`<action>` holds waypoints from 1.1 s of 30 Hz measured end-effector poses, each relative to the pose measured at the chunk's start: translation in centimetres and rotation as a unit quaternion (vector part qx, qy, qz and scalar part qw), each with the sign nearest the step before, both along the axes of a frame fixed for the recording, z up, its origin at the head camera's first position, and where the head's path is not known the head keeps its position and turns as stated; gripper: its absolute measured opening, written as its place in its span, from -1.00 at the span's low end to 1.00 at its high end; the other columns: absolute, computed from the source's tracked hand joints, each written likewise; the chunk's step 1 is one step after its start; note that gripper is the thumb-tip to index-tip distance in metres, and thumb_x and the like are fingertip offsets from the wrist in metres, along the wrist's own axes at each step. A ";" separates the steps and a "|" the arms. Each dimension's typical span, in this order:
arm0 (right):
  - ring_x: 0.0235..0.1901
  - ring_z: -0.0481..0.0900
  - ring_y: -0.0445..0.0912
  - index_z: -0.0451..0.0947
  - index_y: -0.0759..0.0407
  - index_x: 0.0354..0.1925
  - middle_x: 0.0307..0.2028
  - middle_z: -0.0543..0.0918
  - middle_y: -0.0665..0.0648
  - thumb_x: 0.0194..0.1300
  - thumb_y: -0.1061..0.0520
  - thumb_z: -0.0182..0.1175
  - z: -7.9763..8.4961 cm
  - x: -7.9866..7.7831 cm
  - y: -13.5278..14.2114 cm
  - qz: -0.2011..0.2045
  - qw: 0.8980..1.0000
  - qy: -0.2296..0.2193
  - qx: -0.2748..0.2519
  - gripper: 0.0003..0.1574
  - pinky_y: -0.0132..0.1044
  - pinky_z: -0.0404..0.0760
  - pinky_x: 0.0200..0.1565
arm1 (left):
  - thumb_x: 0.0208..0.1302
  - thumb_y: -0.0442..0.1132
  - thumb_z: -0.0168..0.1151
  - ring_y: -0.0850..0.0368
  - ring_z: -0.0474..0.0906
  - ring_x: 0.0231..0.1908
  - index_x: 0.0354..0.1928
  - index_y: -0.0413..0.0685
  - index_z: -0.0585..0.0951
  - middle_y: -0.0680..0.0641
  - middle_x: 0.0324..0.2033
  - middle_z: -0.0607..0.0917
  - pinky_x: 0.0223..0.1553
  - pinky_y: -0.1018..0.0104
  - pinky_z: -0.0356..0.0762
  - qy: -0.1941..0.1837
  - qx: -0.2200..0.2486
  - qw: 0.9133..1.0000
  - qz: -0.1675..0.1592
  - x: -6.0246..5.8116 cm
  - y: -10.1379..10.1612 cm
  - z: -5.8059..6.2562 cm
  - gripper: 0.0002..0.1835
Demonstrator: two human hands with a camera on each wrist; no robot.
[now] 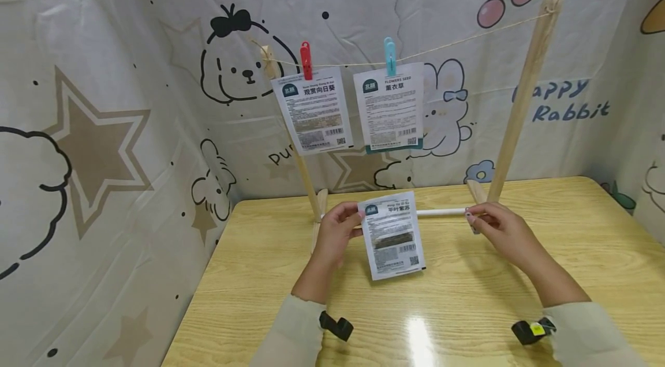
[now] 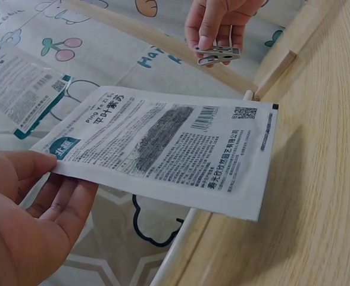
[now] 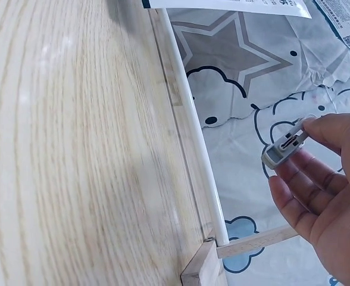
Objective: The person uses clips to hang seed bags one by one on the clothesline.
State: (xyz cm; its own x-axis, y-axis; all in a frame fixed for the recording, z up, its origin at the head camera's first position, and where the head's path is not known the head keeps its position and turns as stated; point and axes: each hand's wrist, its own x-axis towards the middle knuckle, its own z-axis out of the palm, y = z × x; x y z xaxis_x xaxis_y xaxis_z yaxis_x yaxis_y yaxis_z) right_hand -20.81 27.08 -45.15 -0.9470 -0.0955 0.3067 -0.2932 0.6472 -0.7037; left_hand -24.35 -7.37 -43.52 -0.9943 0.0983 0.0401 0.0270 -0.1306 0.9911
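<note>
My left hand (image 1: 335, 234) pinches a white seed packet (image 1: 393, 260) by its upper left edge, thumb on the printed face. In the left wrist view the packet (image 2: 163, 149) shows dense text, a barcode and a dark oblong patch. To the right, my right hand (image 1: 504, 237) pinches a small grey clothespin (image 3: 282, 146) between thumb and fingers, in front of the right post's foot. Above, two more seed packets hang from a string (image 1: 457, 42): the left packet (image 1: 314, 110) by a red clothespin (image 1: 306, 61), the right packet (image 1: 389, 107) by a light-blue clothespin (image 1: 390, 56).
The string runs between a left wooden post (image 1: 306, 179) and a taller-looking right wooden post (image 1: 525, 101). A white rod (image 1: 441, 212) joins the posts low down, over the wood-grain table (image 1: 249, 298). Behind hangs a cartoon-printed cloth (image 1: 171, 96).
</note>
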 end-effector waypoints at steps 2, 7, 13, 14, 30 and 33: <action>-0.23 0.51 -0.53 0.61 0.18 0.08 -0.05 0.64 0.14 0.54 0.02 0.11 0.1 0.0 0.0 0.000 1.000 0.001 0.000 -0.67 -0.48 0.60 -0.24 | 0.39 -0.36 0.23 0.21 0.65 -0.23 0.05 -0.31 0.62 0.00 -0.17 0.67 -0.21 0.36 0.69 0.004 0.000 1.000 -0.004 0.0 0.1 0.1 -0.75; -0.22 0.51 -0.54 0.61 0.15 0.08 -0.05 0.63 0.13 0.54 0.02 0.10 0.2 -0.1 0.0 0.003 1.000 0.002 -0.004 -0.68 -0.49 0.59 -0.23 | 0.41 -0.34 0.21 0.21 0.67 -0.23 0.07 -0.28 0.63 -0.04 -0.12 0.69 -0.19 0.35 0.70 0.017 0.000 1.000 -0.008 -0.1 0.2 0.4 -0.75; -0.23 0.52 -0.54 0.62 0.13 0.06 -0.06 0.63 0.11 0.54 0.05 0.10 0.1 -0.3 0.0 0.006 1.000 0.013 0.000 -0.72 -0.50 0.60 -0.24 | 0.43 -0.31 0.21 0.22 0.67 -0.22 0.09 -0.24 0.63 -0.01 -0.13 0.69 -0.17 0.35 0.70 0.025 -0.004 1.000 -0.013 -0.3 0.3 0.6 -0.74; -0.23 0.52 -0.54 0.62 0.13 0.06 -0.06 0.63 0.11 0.54 0.05 0.10 0.2 -0.3 0.0 0.008 1.000 0.014 0.001 -0.72 -0.49 0.60 -0.24 | 0.43 -0.31 0.22 0.22 0.67 -0.23 0.09 -0.25 0.62 -0.01 -0.14 0.69 -0.18 0.35 0.69 0.027 -0.002 1.000 -0.012 -0.3 0.3 0.7 -0.73; -0.23 0.50 -0.51 0.62 0.12 0.08 -0.07 0.65 0.13 0.54 0.02 0.10 1.1 -0.1 0.1 0.010 1.000 0.013 0.017 -0.70 -0.47 0.57 -0.25 | 0.42 -0.36 0.21 0.23 0.67 -0.27 0.11 -0.31 0.59 0.01 -0.20 0.71 -0.22 0.38 0.69 0.028 0.009 1.000 -0.002 -0.8 0.3 2.0 -0.72; -0.23 0.50 -0.50 0.62 0.13 0.07 -0.08 0.66 0.13 0.54 0.02 0.10 1.2 -0.1 0.1 0.008 1.000 0.014 0.019 -0.69 -0.48 0.57 -0.25 | 0.41 -0.37 0.20 0.23 0.67 -0.28 0.10 -0.32 0.59 0.01 -0.22 0.70 -0.22 0.37 0.69 0.030 0.008 1.000 -0.003 -0.9 0.4 2.1 -0.72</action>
State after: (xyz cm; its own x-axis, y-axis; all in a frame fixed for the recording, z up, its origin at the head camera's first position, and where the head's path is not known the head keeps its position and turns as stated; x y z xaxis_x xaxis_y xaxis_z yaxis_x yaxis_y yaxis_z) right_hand -20.91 27.20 -43.90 -0.9366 -0.1226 0.3283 -0.3225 0.6683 -0.6704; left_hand -25.22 -6.92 -41.41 -0.9895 0.1030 0.1014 0.0857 -0.1465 0.9855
